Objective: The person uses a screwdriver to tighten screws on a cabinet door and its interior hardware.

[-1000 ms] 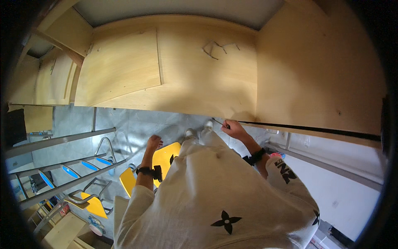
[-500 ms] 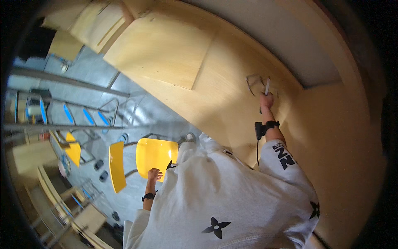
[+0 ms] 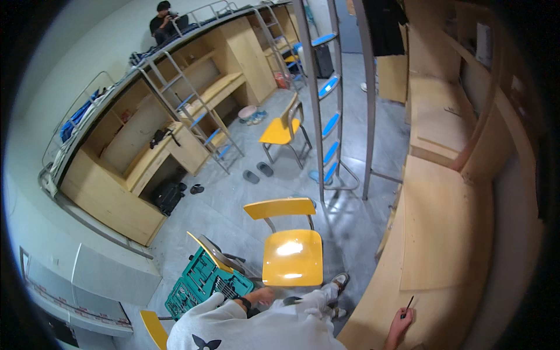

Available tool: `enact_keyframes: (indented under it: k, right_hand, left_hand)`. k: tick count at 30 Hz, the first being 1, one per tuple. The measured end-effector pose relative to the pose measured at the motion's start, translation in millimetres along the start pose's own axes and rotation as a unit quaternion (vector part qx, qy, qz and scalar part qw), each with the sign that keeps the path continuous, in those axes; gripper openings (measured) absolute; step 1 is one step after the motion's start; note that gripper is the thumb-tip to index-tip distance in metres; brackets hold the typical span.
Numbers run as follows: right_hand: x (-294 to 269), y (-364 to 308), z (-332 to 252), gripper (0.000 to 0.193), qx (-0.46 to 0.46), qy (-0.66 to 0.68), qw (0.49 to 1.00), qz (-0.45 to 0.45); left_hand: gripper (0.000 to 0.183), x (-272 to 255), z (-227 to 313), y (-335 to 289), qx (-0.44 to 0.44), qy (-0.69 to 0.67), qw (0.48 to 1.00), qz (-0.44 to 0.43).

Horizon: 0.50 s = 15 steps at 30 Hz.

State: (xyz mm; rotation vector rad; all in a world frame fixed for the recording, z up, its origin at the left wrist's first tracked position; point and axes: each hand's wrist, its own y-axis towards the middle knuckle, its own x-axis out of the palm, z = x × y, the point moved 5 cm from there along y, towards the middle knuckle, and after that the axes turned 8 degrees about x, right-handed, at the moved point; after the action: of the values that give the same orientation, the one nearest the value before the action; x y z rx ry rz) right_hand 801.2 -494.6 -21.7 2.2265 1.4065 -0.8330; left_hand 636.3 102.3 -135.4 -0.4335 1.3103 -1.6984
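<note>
At the lower right, my right hand [image 3: 402, 317] is closed around a thin dark rod-like tool [image 3: 411, 302], its tip pointing up and away. I cannot make out its exact kind; the fist hides its lower part. Below that hand lies the pale wooden desk top [image 3: 379, 291]. My left hand [image 3: 266, 296] hangs by my lap, fingers loosely apart, with nothing visible in them. Left of it, an open green tool case [image 3: 195, 283] shows several dark and metal tools in its slots. A yellow chair [image 3: 291, 256] stands just ahead of my left hand.
Another yellow chair [image 3: 219, 254] partly covers the tool case. Ahead rises a metal bunk ladder [image 3: 329, 125] with blue treads. Slippers [image 3: 258, 172] lie on the grey floor [image 3: 221, 192]. Across the room, a person [image 3: 168, 24] sits on an upper bunk above wooden desks and wardrobes.
My view has swung left and up, from the desk to the room. The tool case and far bunks have come into sight. My right hand still grips a thin tool.
</note>
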Motion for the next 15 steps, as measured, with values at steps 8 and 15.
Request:
enact_keyframes:
  k: [8, 15]
  right_hand:
    - [42.8, 21.6, -1.7, 0.020, 0.044, 0.128, 0.985, -0.103]
    - [81.9, 39.3, -80.1, 0.023, 0.039, 0.157, 0.960, -0.226]
  left_hand:
    - [0.027, -26.9, 37.1, -16.4, -0.002, -0.037, 0.999, 0.005]
    - [0.026, -126.4, 85.0, 24.3, 0.119, -0.087, 0.971, 0.188]
